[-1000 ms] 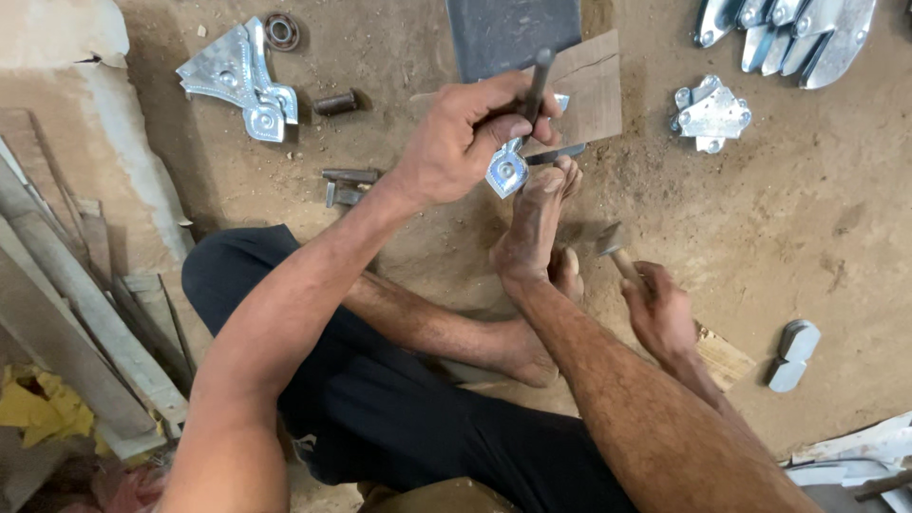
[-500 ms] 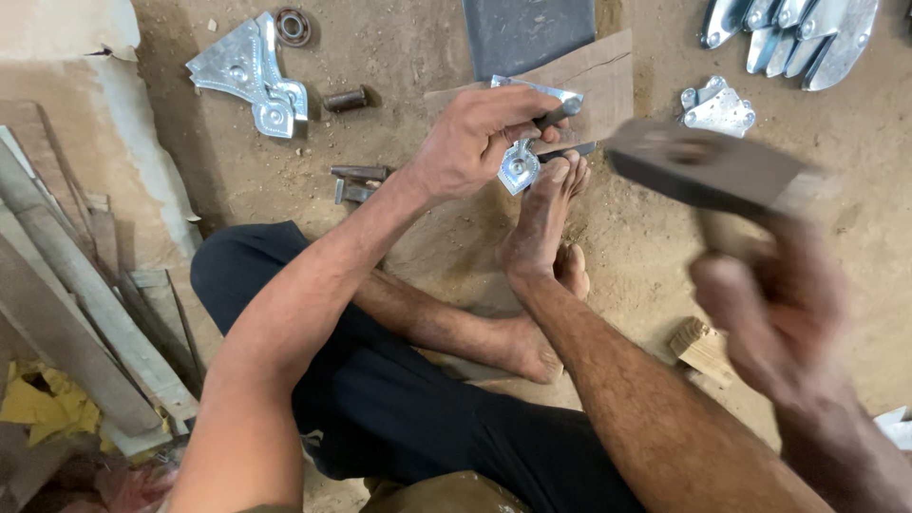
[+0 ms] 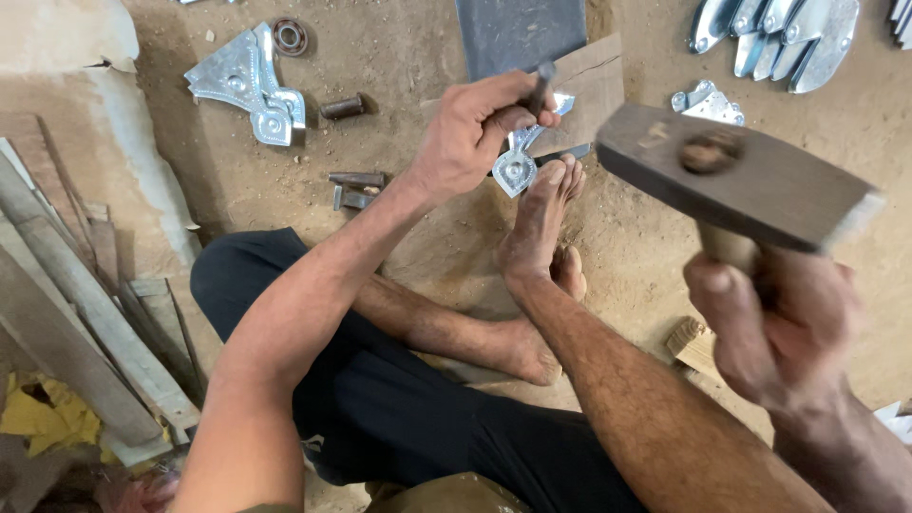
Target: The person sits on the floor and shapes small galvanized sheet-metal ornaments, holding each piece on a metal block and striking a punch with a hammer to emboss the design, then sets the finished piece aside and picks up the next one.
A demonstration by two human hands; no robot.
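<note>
View from above of a person sitting on a sandy dirt floor [image 3: 399, 66]. The left hand [image 3: 470, 133], at about twelve o'clock, is closed around a short dark metal punch [image 3: 540, 87], held upright with its tip on a shiny embossed metal plate with a pointed end [image 3: 516, 169]. The plate lies on a flat brown wooden board [image 3: 594, 87], just beyond the toes of a bare foot [image 3: 540, 223] that presses on its near edge.

At three o'clock, raised close to the camera and slightly blurred, the right hand [image 3: 774, 328] grips the wooden handle of a hammer with a heavy dark rectangular steel head [image 3: 736, 176], well above the plate.

At eleven o'clock lies a larger silver embossed bracket [image 3: 245, 87], with a rusty round bearing ring [image 3: 290, 36] just beyond it and a short dark metal cylinder [image 3: 342, 106] beside it. Two more dark metal pieces [image 3: 356, 188] lie near the left wrist. At one o'clock a row of shiny curved metal blanks [image 3: 779, 38] rests on the floor, with a small silver bracket [image 3: 708, 103] below them. Weathered wooden planks [image 3: 66, 313] lean along the nine o'clock edge.
</note>
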